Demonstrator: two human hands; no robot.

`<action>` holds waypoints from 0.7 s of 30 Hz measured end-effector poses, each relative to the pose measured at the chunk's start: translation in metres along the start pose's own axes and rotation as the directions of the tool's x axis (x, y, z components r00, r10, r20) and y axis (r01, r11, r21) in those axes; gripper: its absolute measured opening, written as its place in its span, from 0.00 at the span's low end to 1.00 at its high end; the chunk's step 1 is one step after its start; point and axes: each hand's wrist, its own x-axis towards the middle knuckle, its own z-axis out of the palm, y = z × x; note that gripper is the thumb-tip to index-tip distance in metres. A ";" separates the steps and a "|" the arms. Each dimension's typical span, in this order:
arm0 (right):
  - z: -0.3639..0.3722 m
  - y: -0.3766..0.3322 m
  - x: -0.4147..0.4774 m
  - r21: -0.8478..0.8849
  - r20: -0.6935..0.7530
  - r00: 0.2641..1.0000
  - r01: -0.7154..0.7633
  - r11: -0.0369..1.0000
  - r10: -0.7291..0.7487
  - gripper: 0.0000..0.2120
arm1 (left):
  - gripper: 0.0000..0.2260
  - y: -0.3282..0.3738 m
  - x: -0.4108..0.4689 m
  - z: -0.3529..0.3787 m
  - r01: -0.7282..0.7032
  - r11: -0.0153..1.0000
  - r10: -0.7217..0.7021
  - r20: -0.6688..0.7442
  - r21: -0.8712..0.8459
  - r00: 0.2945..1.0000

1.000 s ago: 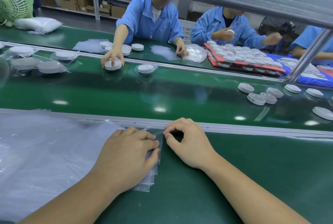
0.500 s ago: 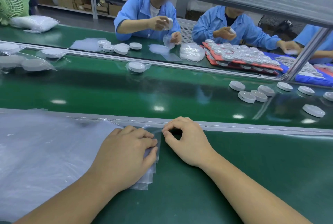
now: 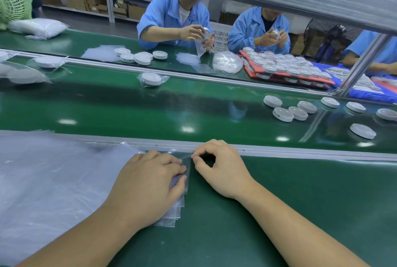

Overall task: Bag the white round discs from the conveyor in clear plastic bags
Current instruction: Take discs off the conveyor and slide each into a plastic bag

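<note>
At the far left of the green conveyor, several bagged discs are lying close together. Nearer the camera, a wide stack of clear plastic bags is covering the left part of the worktop, its far edge running along the metal rail beside the belt. The left hand is lying flat on the right end of that stack, fingers straight and close together, pressing the bags down. Further back, around mid-belt, a single bagged disc is sitting alone. Just beside the left hand, the right hand is curling its thumb and forefinger together, pinching the far right corner of the bags at the rail. To the right, the white round discs are lying loose and unbagged on the conveyor, well apart from both hands. Beyond the belt, two workers in blue coats are each handling a disc.
</note>
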 end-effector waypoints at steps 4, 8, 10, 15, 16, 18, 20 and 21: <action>0.000 0.000 0.000 0.000 0.000 1.000 -0.003 1.000 0.003 0.10 | 0.15 0.001 0.002 -0.001 0.003 1.000 -0.003 0.014 0.006 1.000; 0.000 0.000 0.000 0.003 0.005 1.000 -0.007 1.000 0.007 0.08 | 0.16 0.000 0.002 -0.001 0.007 1.000 -0.007 0.023 0.001 1.000; -0.001 -0.001 0.001 -0.002 0.008 1.000 -0.010 1.000 0.010 0.09 | 0.16 0.000 0.002 -0.001 0.012 1.000 -0.012 0.024 -0.005 1.000; -0.001 0.000 0.000 0.001 0.007 1.000 -0.006 1.000 0.006 0.09 | 0.17 0.000 0.002 -0.001 0.013 1.000 -0.012 0.028 -0.011 1.000; -0.001 0.000 0.000 0.001 0.007 1.000 -0.005 1.000 0.005 0.10 | 0.17 0.000 0.002 -0.001 0.012 1.000 -0.012 0.026 -0.013 1.000; 0.000 -0.001 0.000 -0.001 0.008 1.000 -0.006 1.000 0.006 0.11 | 0.17 0.000 0.002 -0.001 0.009 1.000 -0.009 0.023 -0.016 1.000; 0.000 -0.001 0.000 -0.004 0.009 1.000 -0.009 1.000 0.009 0.12 | 0.17 0.000 0.002 -0.001 0.008 1.000 -0.007 0.025 -0.017 1.000; 0.000 -0.001 0.001 -0.003 0.009 1.000 -0.008 1.000 0.008 0.12 | 0.18 0.000 0.001 0.000 0.007 1.000 -0.007 0.023 -0.017 1.000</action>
